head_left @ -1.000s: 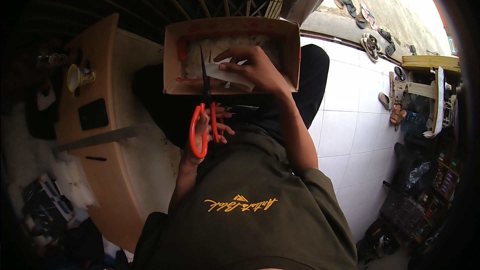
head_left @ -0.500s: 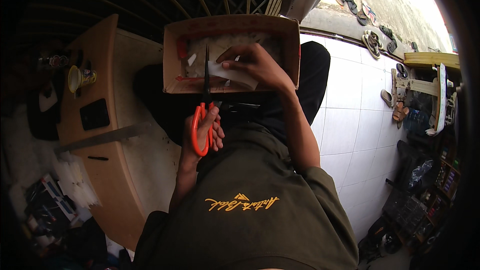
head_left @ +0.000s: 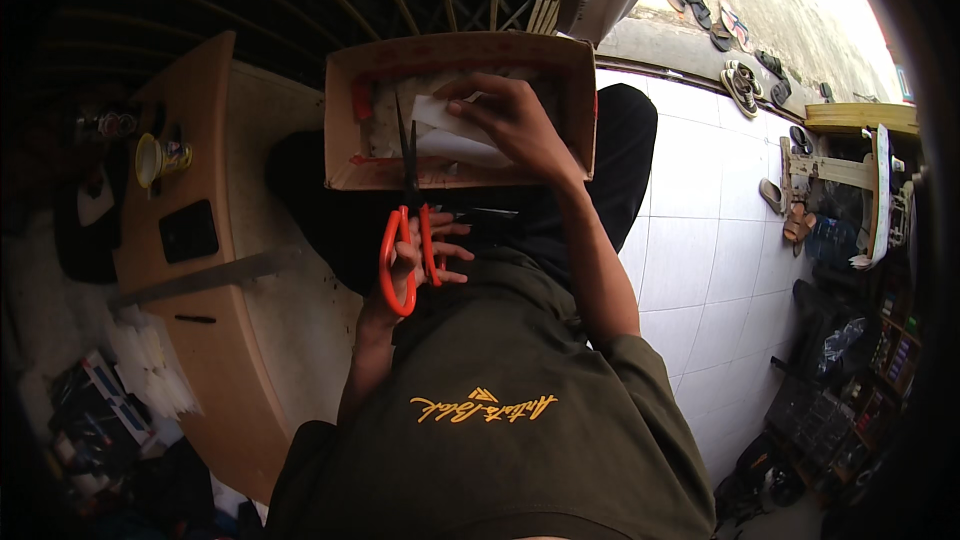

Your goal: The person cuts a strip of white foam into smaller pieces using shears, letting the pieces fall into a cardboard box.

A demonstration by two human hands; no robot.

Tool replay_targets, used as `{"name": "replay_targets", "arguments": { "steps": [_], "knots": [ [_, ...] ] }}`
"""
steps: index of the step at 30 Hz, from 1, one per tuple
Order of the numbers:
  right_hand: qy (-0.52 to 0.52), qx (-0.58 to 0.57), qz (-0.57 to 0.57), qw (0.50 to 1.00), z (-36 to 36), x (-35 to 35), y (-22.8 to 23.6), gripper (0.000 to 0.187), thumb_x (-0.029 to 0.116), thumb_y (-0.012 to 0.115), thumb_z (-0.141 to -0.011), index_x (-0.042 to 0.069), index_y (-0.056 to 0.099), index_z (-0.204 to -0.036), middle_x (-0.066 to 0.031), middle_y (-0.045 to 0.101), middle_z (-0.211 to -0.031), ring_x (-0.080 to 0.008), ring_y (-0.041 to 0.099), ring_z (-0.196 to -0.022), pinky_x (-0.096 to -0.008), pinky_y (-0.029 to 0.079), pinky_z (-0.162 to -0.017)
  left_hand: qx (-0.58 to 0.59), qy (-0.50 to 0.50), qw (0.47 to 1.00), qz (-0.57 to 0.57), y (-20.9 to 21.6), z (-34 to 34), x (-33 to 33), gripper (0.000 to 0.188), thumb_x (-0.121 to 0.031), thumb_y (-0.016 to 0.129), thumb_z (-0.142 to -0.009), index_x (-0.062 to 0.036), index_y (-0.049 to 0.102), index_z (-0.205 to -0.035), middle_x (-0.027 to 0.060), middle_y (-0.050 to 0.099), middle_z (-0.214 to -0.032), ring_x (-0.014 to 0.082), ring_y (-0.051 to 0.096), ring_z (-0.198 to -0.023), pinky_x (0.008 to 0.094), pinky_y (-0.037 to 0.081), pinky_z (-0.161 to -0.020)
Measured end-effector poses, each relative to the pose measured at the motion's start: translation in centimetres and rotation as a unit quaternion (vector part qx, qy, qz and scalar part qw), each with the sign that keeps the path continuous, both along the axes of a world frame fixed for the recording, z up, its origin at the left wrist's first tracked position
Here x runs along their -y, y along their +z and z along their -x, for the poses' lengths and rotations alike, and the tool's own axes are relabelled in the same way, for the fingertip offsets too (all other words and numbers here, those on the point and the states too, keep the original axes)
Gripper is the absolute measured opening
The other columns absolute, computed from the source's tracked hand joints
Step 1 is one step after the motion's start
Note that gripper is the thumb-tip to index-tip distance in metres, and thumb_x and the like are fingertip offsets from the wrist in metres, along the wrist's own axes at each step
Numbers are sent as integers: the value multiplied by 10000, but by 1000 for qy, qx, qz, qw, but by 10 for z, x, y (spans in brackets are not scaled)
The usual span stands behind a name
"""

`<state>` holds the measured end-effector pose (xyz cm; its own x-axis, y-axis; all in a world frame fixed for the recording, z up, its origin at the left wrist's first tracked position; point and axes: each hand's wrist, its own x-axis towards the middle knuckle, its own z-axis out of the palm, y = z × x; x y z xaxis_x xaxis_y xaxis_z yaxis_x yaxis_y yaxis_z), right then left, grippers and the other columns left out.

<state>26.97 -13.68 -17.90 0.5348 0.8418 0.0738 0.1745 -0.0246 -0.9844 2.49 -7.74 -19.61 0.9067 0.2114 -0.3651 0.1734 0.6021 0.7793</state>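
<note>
My left hand (head_left: 420, 262) grips orange-handled scissors (head_left: 405, 230) whose dark blades point up into a shallow cardboard box (head_left: 570, 60) resting on my lap. My right hand (head_left: 510, 120) reaches into the box and holds down a white sheet (head_left: 455, 145) with spread fingers. The blades lie just left of the sheet, over the box's near wall. A red strip (head_left: 362, 100) lies at the box's left end.
A curved wooden counter (head_left: 215, 140) on my left carries a dark phone (head_left: 188, 231), a metal ruler (head_left: 215, 275) and a cup (head_left: 150, 158). White floor tiles (head_left: 690, 240) spread to the right, with sandals (head_left: 740, 85) near the doorway and clutter at the far right.
The scissors handles have closed together in my left hand. My right hand has shifted slightly right on the white sheet inside the box.
</note>
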Motion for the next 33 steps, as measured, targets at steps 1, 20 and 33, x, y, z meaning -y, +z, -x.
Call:
{"name": "replay_targets", "arguments": {
  "steps": [1,20,33],
  "knots": [
    [2,0,-17,1000,1,-2,-2,189,122,670,-873,17,718,-1023,-151,716,-950,-257,682,-903,-341,504,-816,-4,-3,1000,-12,0,0,0,1113,-795,576,-751,75,319,-1397,253,515,-1284,323,640,-1043,453,606,-761],
    [91,30,16,995,5,-1,-1,190,94,650,-869,15,718,-1028,-155,720,-974,-276,700,-909,-362,530,-821,-42,16,999,-14,11,1,-2,778,-543,516,-937,63,339,-1391,241,552,-1207,283,660,-939,393,593,-737],
    [104,34,21,994,4,-1,0,186,118,663,-869,6,714,-1008,-150,721,-962,-279,699,-903,-368,527,-812,-53,-9,998,-13,20,5,-14,585,-416,522,-958,35,422,-1316,248,611,-1098,159,584,-625,235,479,-581]
  ]
}}
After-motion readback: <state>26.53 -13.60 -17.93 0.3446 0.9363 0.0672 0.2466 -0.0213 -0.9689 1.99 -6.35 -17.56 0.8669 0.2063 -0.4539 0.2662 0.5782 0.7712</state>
